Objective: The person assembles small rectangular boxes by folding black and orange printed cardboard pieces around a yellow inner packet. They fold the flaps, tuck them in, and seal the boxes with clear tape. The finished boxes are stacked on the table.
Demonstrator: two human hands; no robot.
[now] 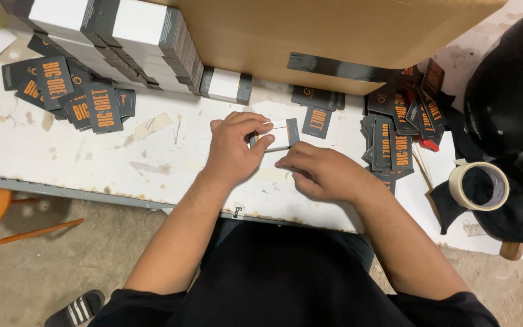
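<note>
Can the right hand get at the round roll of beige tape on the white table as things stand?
Probably yes. The right hand rests on the white table, and the round roll of beige tape lies on its own side, with only low dark cards nearby; nothing upright stands between them.

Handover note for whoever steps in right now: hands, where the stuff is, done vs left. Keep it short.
Left hand: fingers grip the small white and dark box just above the white table.
Right hand: rests on the table, fingertips at the box's lower edge; it seems to hold nothing.
Loose dark sleeves with orange print: one heap at left, another at right.
Done, by the look of it: stack of finished boxes at the back left.
Left: this box and both heaps.
Tape roll at far right.
</note>
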